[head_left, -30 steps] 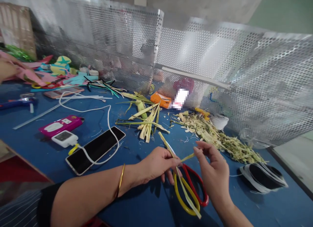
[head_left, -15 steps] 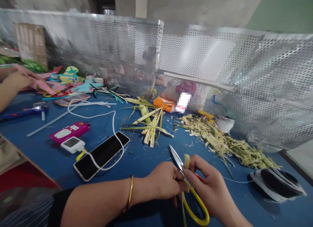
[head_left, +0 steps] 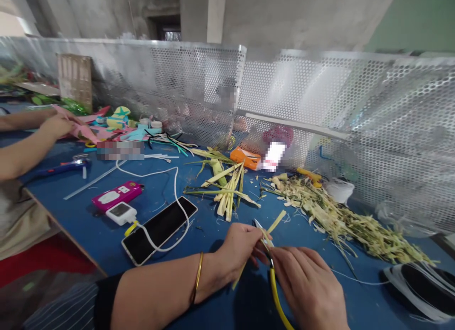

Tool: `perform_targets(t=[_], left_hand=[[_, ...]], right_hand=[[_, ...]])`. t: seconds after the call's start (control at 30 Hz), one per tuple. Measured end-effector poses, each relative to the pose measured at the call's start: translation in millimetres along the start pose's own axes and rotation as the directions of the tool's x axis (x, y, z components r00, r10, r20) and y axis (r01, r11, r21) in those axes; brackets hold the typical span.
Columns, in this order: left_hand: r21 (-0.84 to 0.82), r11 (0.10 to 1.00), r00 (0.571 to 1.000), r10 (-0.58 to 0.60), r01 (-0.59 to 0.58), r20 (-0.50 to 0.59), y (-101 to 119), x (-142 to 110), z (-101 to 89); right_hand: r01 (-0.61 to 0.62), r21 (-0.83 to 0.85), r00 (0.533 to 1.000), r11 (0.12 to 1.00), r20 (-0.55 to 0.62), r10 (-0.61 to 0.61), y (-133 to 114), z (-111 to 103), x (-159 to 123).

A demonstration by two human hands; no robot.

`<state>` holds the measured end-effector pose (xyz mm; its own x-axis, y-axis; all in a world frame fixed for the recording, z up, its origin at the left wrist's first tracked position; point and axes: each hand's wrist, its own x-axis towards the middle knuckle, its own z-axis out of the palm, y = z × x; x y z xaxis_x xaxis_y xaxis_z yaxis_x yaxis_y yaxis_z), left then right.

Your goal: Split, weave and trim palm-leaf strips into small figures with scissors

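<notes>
A narrow, pale yellow-green strip of corn husk (head_left: 277, 221) runs between my two hands, its lower end hanging below. My left hand (head_left: 240, 249), with a gold bangle at the wrist, pinches it. Close on the right, the curled fingertips of my right hand (head_left: 311, 285) meet the strip; their exact grip is partly hidden. Under the hands are scissors with a yellow handle (head_left: 279, 301); the blade tip shows past my left fingers, and the right hand covers their other handle. Just beyond lies a pile of husk strips (head_left: 231, 192).
Shredded husk (head_left: 341, 216) spreads along the right, near a spool of white thread (head_left: 423, 287). To the left lie a black phone (head_left: 159, 230), a white cable and a magenta device (head_left: 117, 196). A perforated metal screen (head_left: 291, 97) stands behind. A co-worker's hands (head_left: 59, 126) handle pink material.
The camera view has shifted left and up. My right hand has come over the scissors' handles. The strip has turned, one end now pointing up and right. The scissors seem to stay put.
</notes>
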<state>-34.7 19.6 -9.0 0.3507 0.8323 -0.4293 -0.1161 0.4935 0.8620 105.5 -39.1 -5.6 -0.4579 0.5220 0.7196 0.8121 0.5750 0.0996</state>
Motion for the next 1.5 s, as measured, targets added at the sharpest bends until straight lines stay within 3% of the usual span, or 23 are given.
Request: perform_targets(t=[0.1,0.23,0.33,0.43,0.53,0.77,0.93,1.0,1.1,1.2,1.3,1.37,1.4,1.47,1.5], left_hand=[[-0.087,0.994,0.997,-0.058,0.063,0.055,3.2,-3.8,1.6],[-0.156,0.987,0.990,-0.028,0.049,0.139,9.6,-8.2,1.7],[-0.236,0.966,0.977,-0.061,0.110,0.206,13.0,-9.5,-0.3],[-0.260,0.953,0.971,-0.100,0.157,0.218,15.0,-10.4,-2.6],[-0.251,0.960,0.972,-0.071,0.127,0.224,15.5,-11.3,-3.4],[-0.286,0.955,0.970,-0.010,0.082,0.244,11.3,-10.1,-1.3],[-0.257,0.964,0.969,-0.009,0.074,0.245,6.5,-10.8,-2.4],[-0.233,0.969,0.965,-0.019,0.082,0.262,3.6,-11.1,-3.0],[-0.221,0.973,0.950,0.007,0.065,0.313,-0.6,-10.2,-3.5],[-0.196,0.980,0.943,0.035,0.033,0.330,-1.3,-9.5,-3.6],[-0.114,0.993,0.945,0.034,0.004,0.325,2.2,-9.7,-3.7],[-0.050,0.999,0.945,0.006,0.011,0.327,5.0,-9.5,-4.2],[-0.023,1.000,0.944,-0.009,0.018,0.329,6.1,-9.1,-4.6],[0.016,1.000,0.944,-0.022,0.017,0.329,7.6,-8.0,-5.5],[0.032,0.999,0.942,-0.024,0.015,0.335,8.2,-7.4,-5.9]], right_hand=[[-0.021,-0.033,1.000,0.999,0.015,0.021,1.4,-1.9,-1.3],[-0.077,-0.035,0.997,0.996,-0.013,0.077,0.7,-7.0,-0.1],[-0.111,-0.036,0.994,0.993,0.020,0.112,-0.9,-7.3,0.9],[-0.129,-0.043,0.991,0.991,0.028,0.131,-3.2,-6.1,1.7],[-0.126,-0.055,0.991,0.991,0.032,0.128,-5.1,-4.5,1.7],[-0.053,-0.097,0.995,0.994,0.076,0.060,-5.8,-2.2,-0.3],[0.176,-0.007,0.973,0.984,0.154,-0.173,-13.4,4.4,0.5],[0.202,-0.020,0.965,0.979,0.177,-0.195,-16.9,9.1,0.4],[0.192,-0.050,0.970,0.980,0.162,-0.182,-19.5,14.0,0.6],[0.173,-0.028,0.982,0.984,0.076,-0.171,-17.1,12.5,1.2],[-0.015,0.109,1.000,0.994,-0.026,0.018,-8.3,7.0,0.8],[-0.287,0.276,0.955,0.917,0.004,0.298,-0.3,4.6,-0.2],[-0.443,0.369,0.889,0.817,0.066,0.452,3.5,4.3,-0.8],[-0.689,0.518,0.689,0.506,0.253,0.679,9.9,5.8,-1.7],[-0.753,0.565,0.588,0.338,0.347,0.731,12.0,7.2,-2.0]])
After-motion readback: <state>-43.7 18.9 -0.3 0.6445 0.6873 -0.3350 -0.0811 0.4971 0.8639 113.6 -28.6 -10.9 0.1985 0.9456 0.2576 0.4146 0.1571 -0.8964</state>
